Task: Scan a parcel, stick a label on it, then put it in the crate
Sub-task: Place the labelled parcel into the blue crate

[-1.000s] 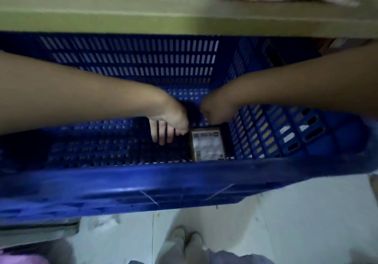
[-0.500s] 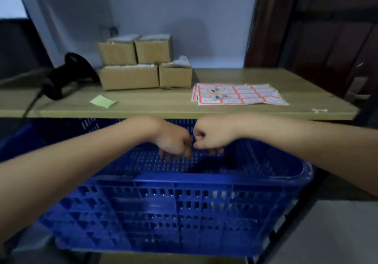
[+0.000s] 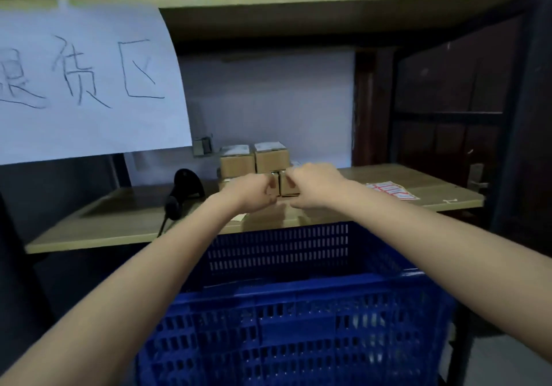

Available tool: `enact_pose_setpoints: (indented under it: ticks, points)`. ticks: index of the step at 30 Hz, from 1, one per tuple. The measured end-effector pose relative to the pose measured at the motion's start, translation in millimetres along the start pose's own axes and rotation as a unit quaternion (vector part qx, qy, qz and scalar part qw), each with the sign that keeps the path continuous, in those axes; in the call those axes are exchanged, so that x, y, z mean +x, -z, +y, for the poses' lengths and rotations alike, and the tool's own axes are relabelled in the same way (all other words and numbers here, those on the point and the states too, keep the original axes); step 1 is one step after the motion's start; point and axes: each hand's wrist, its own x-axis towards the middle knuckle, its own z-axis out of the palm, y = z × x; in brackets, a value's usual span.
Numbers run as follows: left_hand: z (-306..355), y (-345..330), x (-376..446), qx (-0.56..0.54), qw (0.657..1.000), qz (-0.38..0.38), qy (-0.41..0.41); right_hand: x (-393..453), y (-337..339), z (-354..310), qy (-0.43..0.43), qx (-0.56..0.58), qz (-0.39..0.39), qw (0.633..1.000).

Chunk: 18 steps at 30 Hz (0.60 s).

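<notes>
The blue slatted crate (image 3: pixel 298 284) stands in front of me, below the wooden table (image 3: pixel 119 224). A stack of small brown cardboard parcels (image 3: pixel 270 158) sits at the back of the table. My left hand (image 3: pixel 254 191) and my right hand (image 3: pixel 310 184) are raised side by side in front of the stack's lower row, fingers curled. A lower parcel (image 3: pixel 288 187) shows between them. I cannot tell whether either hand touches it. The black scanner (image 3: pixel 182 190) rests left of the stack. The red-and-white label sheet (image 3: pixel 392 190) lies to the right.
A large white paper sign (image 3: pixel 89 86) with handwriting hangs from the upper shelf (image 3: pixel 328 3) at the left. A dark door (image 3: pixel 448 110) with a metal handle stands at the right. The crate's inside is hidden from this angle.
Both hands have come up out of the crate, leaving the labelled parcel inside, and moved forward over the table to the parcel stack. My head has tilted up from the crate to the shelves.
</notes>
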Motion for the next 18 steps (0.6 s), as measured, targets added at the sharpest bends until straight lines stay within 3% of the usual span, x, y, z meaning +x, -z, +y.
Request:
enact_pose_setpoints:
  ticks: [7, 15, 18]
  points:
    - [-7.5, -6.9, -11.8, -0.019, 0.996, 0.062, 0.063, 1.4, -10.4, -27.6, -0.123, 0.0, -0.014, 0.992]
    - [2.4, -2.8, -29.0, 0.012, 0.991, 0.108, 0.081, -14.4, -12.4, -14.6, -0.169, -0.004, -0.032, 0.985]
    - [1.2, 7.9, -42.5, -0.082, 0.982, 0.139, 0.1, -29.9, -3.7, -12.4, -0.178, 0.038, -0.009, 0.983]
